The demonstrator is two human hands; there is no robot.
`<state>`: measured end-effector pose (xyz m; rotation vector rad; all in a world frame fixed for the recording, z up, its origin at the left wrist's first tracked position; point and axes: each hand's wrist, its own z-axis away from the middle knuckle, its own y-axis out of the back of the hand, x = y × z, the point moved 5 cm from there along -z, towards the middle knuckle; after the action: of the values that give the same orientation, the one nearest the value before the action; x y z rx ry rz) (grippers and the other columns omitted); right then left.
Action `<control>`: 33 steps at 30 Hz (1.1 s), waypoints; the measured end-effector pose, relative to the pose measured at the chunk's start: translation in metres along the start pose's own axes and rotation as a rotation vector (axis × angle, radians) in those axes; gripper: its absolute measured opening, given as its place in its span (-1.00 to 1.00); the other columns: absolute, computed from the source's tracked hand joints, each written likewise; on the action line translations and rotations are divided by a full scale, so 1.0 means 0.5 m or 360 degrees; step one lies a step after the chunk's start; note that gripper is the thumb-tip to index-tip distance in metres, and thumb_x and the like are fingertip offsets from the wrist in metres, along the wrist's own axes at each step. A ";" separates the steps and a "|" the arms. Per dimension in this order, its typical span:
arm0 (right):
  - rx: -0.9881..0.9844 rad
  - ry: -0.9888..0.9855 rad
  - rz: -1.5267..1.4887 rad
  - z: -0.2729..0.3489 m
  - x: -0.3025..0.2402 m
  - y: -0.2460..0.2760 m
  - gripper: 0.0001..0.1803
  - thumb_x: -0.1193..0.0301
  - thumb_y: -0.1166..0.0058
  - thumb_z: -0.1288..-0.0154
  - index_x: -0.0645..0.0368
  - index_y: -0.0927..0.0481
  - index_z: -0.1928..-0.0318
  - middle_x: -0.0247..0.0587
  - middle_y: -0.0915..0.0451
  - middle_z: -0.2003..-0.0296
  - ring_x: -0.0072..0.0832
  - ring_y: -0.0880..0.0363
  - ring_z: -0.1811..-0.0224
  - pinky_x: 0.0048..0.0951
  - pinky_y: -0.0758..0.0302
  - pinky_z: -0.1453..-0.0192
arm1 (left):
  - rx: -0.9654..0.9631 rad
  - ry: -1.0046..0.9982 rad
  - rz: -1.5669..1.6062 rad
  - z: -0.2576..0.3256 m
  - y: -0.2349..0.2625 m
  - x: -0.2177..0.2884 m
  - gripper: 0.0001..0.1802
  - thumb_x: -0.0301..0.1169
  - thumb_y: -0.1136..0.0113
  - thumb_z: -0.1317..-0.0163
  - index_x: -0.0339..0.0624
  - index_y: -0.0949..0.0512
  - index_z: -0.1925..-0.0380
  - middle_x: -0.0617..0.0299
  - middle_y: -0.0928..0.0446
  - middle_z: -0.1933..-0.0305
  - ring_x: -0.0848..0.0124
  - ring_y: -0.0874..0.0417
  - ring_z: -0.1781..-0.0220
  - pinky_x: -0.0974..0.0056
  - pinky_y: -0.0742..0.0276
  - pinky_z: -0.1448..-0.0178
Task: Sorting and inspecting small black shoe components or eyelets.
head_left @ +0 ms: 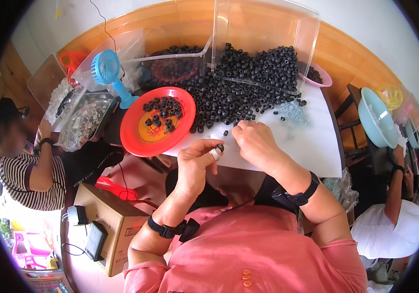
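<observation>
My left hand (193, 163) is raised just before the table's near edge. Its thumb and fingers close on a small black round piece (220, 147), and something whitish (214, 154) shows at the fingertips. To its right, my right hand (259, 141) is over the white table top with its fingers pinched together; whatever is between them is hidden. A loose black piece lies close to its fingertips. Beyond both hands spreads a big heap of similar black pieces (224, 100), some with visible holes. A red plate (133, 132) left of the heap carries several of them.
Clear plastic bins (265, 82) with black pieces stand behind the heap, beside a pink bowl (322, 84). Small clear bits (292, 115) lie at the right. A blue fan (106, 67) stands left. Other people sit at both sides; a cardboard box (109, 222) is below left.
</observation>
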<state>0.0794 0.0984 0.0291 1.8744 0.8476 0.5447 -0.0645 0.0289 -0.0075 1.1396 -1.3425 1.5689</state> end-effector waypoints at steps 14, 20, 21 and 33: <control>0.0218 -0.0256 0.0073 0.064 0.055 0.018 -0.92 0.46 -0.23 -0.03 0.10 -0.60 0.42 -0.30 -0.54 0.33 -0.26 -0.51 0.20 -0.21 -0.34 0.12 | -0.0294 0.0047 -0.0079 -0.035 -0.077 -0.024 -0.74 -0.57 -0.16 -0.30 -0.41 -0.60 0.03 0.15 -0.59 0.28 0.51 -0.50 0.49 0.45 -0.44 0.41; 0.0361 -0.0228 -0.0292 0.073 0.064 0.039 -0.89 0.54 -0.26 -0.05 0.17 -0.56 0.40 -0.27 -0.55 0.35 -0.32 -0.55 0.22 -0.26 -0.40 0.14 | -0.0323 0.0095 -0.0156 -0.034 -0.074 -0.024 -0.79 -0.56 -0.15 -0.30 -0.39 -0.59 0.08 0.16 -0.60 0.27 0.52 -0.50 0.50 0.45 -0.43 0.41; 0.0334 -0.0400 -0.0902 0.074 0.070 0.037 -0.89 0.56 -0.24 -0.10 0.20 -0.57 0.36 -0.29 -0.55 0.36 -0.39 -0.56 0.25 -0.33 -0.45 0.12 | -0.0330 0.0089 -0.0171 -0.036 -0.074 -0.024 -0.80 -0.55 -0.16 -0.30 -0.39 -0.59 0.10 0.17 -0.60 0.27 0.53 -0.51 0.50 0.45 -0.43 0.41; 0.0253 -0.0406 -0.1411 0.058 0.028 0.055 -0.91 0.64 -0.17 -0.21 0.33 -0.53 0.27 -0.25 -0.51 0.38 -0.50 -0.56 0.32 -0.48 -0.53 0.19 | -0.0278 0.0097 -0.0115 -0.037 -0.072 -0.026 -0.82 -0.59 -0.18 -0.27 -0.43 -0.57 0.14 0.14 -0.62 0.31 0.52 -0.56 0.45 0.46 -0.45 0.49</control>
<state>0.1171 0.0840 0.0417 1.4507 1.4368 -0.3103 -0.0293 0.0526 -0.0099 1.0143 -1.3541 1.3948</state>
